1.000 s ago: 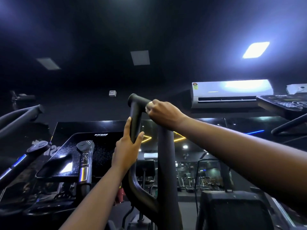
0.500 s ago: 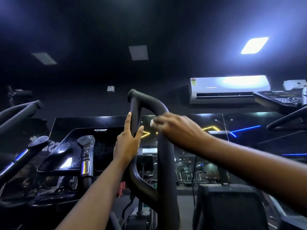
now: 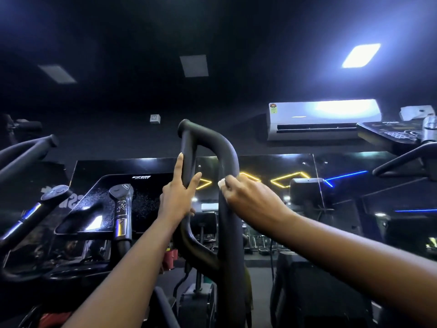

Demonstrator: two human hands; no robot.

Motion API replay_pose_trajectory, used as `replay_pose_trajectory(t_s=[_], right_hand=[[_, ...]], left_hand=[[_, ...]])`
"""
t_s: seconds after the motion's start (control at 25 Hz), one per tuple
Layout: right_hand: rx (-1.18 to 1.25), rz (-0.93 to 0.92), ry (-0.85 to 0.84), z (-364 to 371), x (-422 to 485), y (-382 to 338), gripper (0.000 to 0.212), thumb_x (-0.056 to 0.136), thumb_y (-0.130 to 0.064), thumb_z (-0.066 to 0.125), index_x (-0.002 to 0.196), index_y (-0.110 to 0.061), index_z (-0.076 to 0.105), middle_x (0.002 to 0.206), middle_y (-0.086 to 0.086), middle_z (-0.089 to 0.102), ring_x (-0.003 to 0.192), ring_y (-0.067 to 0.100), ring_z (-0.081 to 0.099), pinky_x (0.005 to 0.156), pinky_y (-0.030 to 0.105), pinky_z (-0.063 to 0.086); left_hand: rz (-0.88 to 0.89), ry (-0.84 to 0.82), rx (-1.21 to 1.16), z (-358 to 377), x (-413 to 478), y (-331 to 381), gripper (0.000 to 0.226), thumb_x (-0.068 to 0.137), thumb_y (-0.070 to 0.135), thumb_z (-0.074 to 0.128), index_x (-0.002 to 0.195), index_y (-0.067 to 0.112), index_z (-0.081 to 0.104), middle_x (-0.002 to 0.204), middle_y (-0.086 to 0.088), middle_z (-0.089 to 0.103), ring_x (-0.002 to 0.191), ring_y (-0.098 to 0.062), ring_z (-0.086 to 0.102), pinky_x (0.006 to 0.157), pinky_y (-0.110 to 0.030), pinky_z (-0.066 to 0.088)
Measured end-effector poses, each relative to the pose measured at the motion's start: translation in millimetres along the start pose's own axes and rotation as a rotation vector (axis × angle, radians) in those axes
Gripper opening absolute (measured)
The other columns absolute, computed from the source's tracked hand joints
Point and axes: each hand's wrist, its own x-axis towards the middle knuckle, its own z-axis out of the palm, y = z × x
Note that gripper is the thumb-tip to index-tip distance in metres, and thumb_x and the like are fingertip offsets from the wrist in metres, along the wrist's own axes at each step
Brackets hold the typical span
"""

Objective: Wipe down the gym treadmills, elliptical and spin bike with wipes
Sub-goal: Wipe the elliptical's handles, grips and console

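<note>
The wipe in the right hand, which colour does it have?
White; the wipe shows best in the head view, against the black handle.

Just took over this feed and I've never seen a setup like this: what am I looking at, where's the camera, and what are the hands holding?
There is no robot. The camera sits on a person's head, looking forward, so both bare arms are theirs. The left hand grips the thin bar of a looped black handle on a gym machine. The right hand presses a white wipe against the handle's thicker bar. A console sits lower left; an air conditioner hangs on the wall.
</note>
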Motion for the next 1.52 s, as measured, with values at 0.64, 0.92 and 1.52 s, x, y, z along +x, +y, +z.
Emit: replay_pose_trajectory(t_s=[0.64,0.92,1.52], right_hand=[[0.785,0.63,0.245,36.2,-11.3,0.7,0.039,0.079,0.01,0.062,0.115,-0.005,0.065,0.109,0.007,0.068,0.098,0.018,0.064,0.084,0.009,0.042],[0.767,0.595,0.189,1.6,-80.4,-61.8,0.045,0.07,0.01,0.07,0.111,-0.007,0.067,0.101,0.007,0.069,0.089,0.018,0.068,0.083,0.021,0.051],[0.226,0.173,-0.267,-13.4,3.1,-21.6,0.035,0.094,0.0,0.033,0.123,-0.004,0.052,0.119,0.008,0.052,0.107,0.023,0.046,0.082,0.029,0.049]], left_hand=[[-0.016,0.063,-0.059,4.1,-31.2,-10.2,0.066,0.096,0.041,0.048,0.147,0.05,0.007,0.104,-0.006,0.059,0.08,-0.026,0.062,0.065,-0.03,0.053],[-0.079,0.057,-0.211,2.9,-53.9,-8.1,0.068,0.096,0.036,0.052,0.148,0.048,0.011,0.111,-0.015,0.061,0.043,-0.013,0.058,0.042,-0.013,0.046],[-0.021,0.051,-0.146,5.3,-59.9,-16.6,0.069,0.096,0.038,0.052,0.148,0.046,0.009,0.098,-0.01,0.062,0.075,-0.024,0.062,0.059,-0.018,0.05]])
